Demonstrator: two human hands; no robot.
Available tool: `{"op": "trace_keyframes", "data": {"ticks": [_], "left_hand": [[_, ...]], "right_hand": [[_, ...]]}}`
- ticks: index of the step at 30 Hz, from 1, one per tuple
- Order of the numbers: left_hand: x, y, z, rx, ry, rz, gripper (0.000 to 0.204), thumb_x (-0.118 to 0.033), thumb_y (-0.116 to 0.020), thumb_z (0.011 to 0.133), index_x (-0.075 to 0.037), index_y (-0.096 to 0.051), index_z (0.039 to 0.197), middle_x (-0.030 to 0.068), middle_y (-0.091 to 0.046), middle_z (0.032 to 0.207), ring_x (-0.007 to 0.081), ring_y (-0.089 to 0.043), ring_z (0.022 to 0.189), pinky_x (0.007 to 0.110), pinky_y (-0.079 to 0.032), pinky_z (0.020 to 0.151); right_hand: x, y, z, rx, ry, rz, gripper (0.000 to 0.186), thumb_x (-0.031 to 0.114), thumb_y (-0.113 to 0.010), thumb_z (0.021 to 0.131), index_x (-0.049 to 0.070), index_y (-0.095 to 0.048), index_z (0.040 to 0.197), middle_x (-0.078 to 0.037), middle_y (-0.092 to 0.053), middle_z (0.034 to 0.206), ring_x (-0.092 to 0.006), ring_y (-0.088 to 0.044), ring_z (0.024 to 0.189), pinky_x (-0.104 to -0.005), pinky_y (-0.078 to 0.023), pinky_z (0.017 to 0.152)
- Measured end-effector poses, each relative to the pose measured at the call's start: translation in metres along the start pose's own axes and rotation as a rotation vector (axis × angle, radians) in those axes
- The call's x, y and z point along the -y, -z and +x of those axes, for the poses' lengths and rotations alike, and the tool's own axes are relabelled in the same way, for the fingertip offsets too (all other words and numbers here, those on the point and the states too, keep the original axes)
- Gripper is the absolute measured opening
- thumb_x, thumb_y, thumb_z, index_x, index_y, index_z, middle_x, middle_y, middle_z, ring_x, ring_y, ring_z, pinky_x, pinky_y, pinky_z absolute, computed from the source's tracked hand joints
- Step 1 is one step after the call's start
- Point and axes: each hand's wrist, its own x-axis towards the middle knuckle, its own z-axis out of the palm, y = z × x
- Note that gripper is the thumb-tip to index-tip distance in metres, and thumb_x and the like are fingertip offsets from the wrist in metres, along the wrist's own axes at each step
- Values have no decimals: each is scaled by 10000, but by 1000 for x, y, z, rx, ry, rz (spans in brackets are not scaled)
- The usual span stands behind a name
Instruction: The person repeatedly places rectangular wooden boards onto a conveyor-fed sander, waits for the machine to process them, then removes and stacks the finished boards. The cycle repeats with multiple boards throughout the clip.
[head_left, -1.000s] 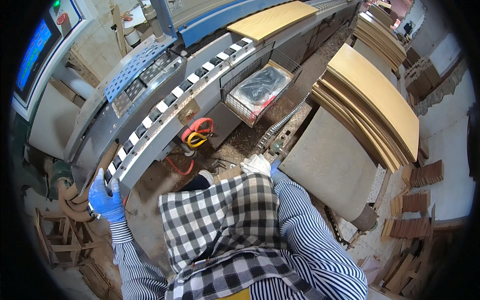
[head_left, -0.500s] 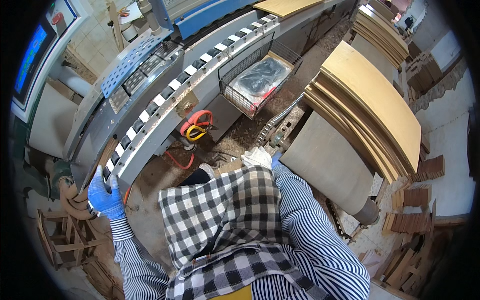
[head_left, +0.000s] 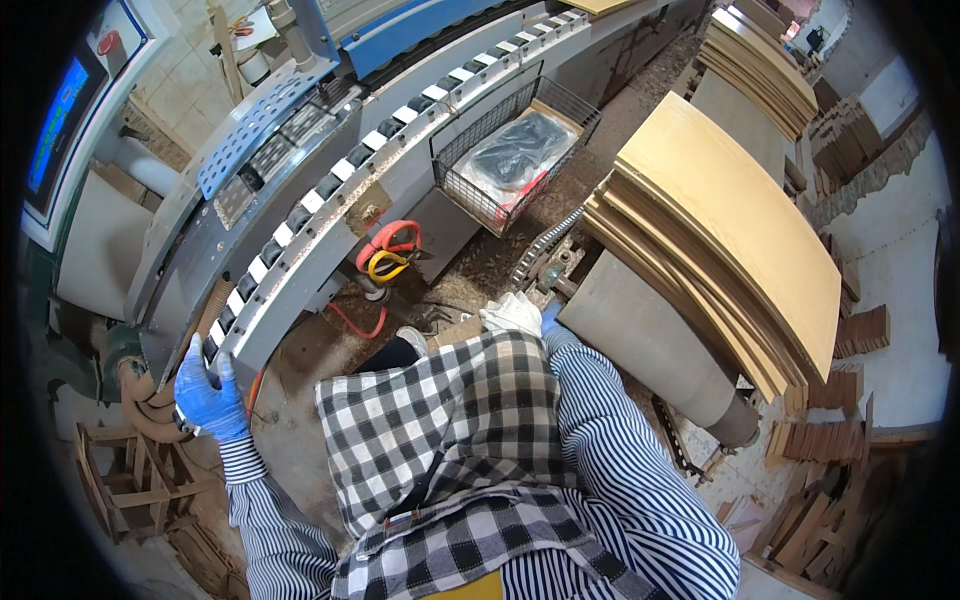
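Observation:
My left hand [head_left: 208, 400], in a blue glove, grips the near end of the roller rail [head_left: 255, 330], with black and white rollers along its top. My right hand [head_left: 550, 325] is at the near edge of a grey belt conveyor [head_left: 640, 345], beside a crumpled white cloth [head_left: 508, 312]; its fingers are mostly hidden. On that conveyor rests a stack of pale wooden panels [head_left: 725, 220]. A black-and-white checked apron [head_left: 430, 420] covers my front.
A wire basket [head_left: 478, 195] holding a bagged item hangs beside the rail, with red and yellow handles [head_left: 390, 250] below. A control screen [head_left: 55, 130] is at left, hoses [head_left: 140, 410] below it. More panels [head_left: 755, 75] and wood pieces [head_left: 810, 440] are at right.
The stacked panels have moved along the conveyor toward me. The single panel on the far rail has moved away to the frame's top. My hands have stayed nearly in place.

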Motion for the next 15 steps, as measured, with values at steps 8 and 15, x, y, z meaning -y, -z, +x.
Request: {"op": "trace_keyframes", "data": {"ticks": [8,15], "left_hand": [[-2,7,0,52,29,14,424,-281,-695,841,-18,-644,1169,86,-667,827,161,-542,614,306,-455,601],[-15,23,7,128,-78,145,483,-242,-649,844,-17,-561,1261,135,-625,1184,270,-581,1112,425,-371,1051]], "right_hand": [[-7,6,-3,8,-22,63,430,343,-477,936,55,-553,1246,-146,-552,1278,-283,-481,1220,-351,-359,1028],[-42,15,-28,52,-52,275,449,342,-479,941,46,-546,1272,-153,-545,1306,-284,-471,1246,-345,-352,1049]]}}
